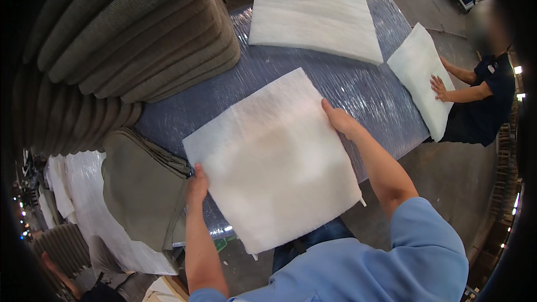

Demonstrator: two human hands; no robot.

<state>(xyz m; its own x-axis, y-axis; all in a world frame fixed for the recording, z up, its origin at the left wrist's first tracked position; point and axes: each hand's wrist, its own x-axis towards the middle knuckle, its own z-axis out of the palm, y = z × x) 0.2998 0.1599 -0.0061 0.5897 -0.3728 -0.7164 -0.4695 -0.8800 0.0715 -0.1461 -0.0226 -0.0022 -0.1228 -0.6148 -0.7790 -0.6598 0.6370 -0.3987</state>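
A square white cushion insert [274, 168], wrapped in fluffy wadding, is held in front of my body over the near edge of the table. My left hand [197, 187] grips its left edge, thumb on top. My right hand [340, 120] grips the upper right edge, its thumb lying on the top face and its other fingers hidden beneath. Small white ends stick out at the two near corners. Just left of my left hand lies a stack of flat olive-grey fabric covers [140, 190].
The table [358, 89] is covered in shiny plastic film. A larger white wadding slab [313, 14] lies at its far side. On the right, a co-worker [475, 89] handles another white slab [422, 78]. Ribbed brown-grey cushions [140, 28] are piled high at the left. Another person [106, 274] is at lower left.
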